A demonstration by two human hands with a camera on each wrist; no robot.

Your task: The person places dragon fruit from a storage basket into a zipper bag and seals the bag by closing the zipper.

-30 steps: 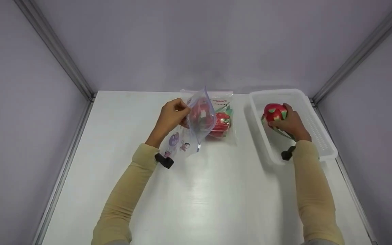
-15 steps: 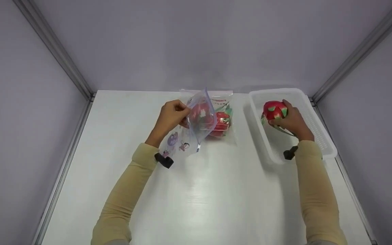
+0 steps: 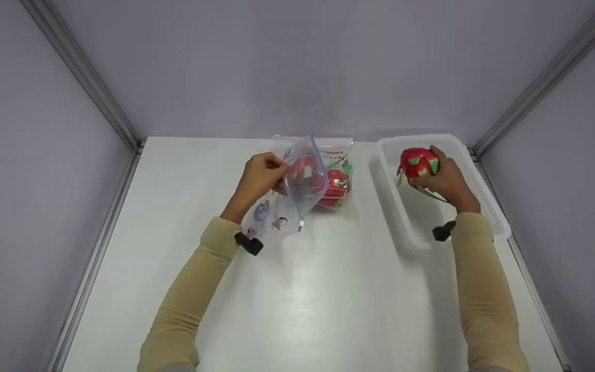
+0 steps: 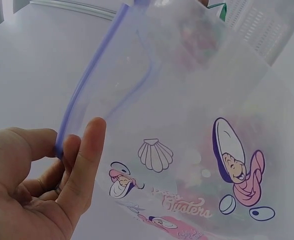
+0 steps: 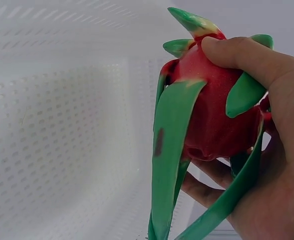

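Note:
My left hand (image 3: 262, 178) pinches the purple zip edge of a clear ziplock bag (image 4: 186, 145) between thumb and fingers. The bag's mouth gapes toward the right, and cartoon oysters and a shell are printed on its side. In my right hand (image 3: 444, 181) is a red dragon fruit (image 5: 211, 100) with long green scales, gripped with the thumb on top and the fingers beneath. It is over the white plastic basket (image 3: 501, 227). Behind the held bag lies another clear bag (image 3: 351, 206) with a red-and-green dragon fruit (image 3: 336, 186) inside, partly hidden.
The basket stands at the table's back right, with perforated walls. A white table (image 3: 297, 299) spans the front. Grey wall panels (image 3: 297, 67) with metal corner posts (image 3: 83, 77) enclose the back and sides.
My right hand has lifted the dragon fruit slightly up and away within the basket's outline. My left hand and the bag stay nearly still.

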